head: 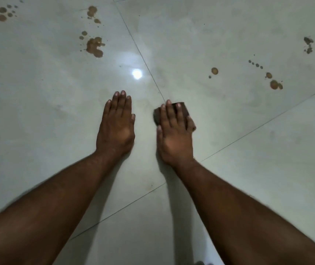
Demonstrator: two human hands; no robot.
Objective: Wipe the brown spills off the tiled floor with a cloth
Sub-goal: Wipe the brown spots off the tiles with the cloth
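Pale glossy tiled floor (248, 150) fills the whole view, crossed by thin dark grout lines and showing a bright lamp reflection (137, 74) ahead of the hands. Both bare forearms reach forward and both palms lie flat on the tiles. The left hand (117, 127) rests with fingers straight and close together, holding nothing. The right hand (174, 134) presses a small dark brown cloth (183, 111) down onto the floor with straight fingers; the cloth is folded into a compact pad, its long axis running from near left to far right, and only its far edge and right side show past the fingers. It sits just right of the grout line that runs away between the hands. Brown spills remain well apart from the cloth: a large splash (95, 47) and smaller drops (92, 12) far left, a cluster (1, 13) at the top left corner, a round drop (214, 70) and blotches (275, 84) to the far right, and a dark smear (308, 43) beyond them.
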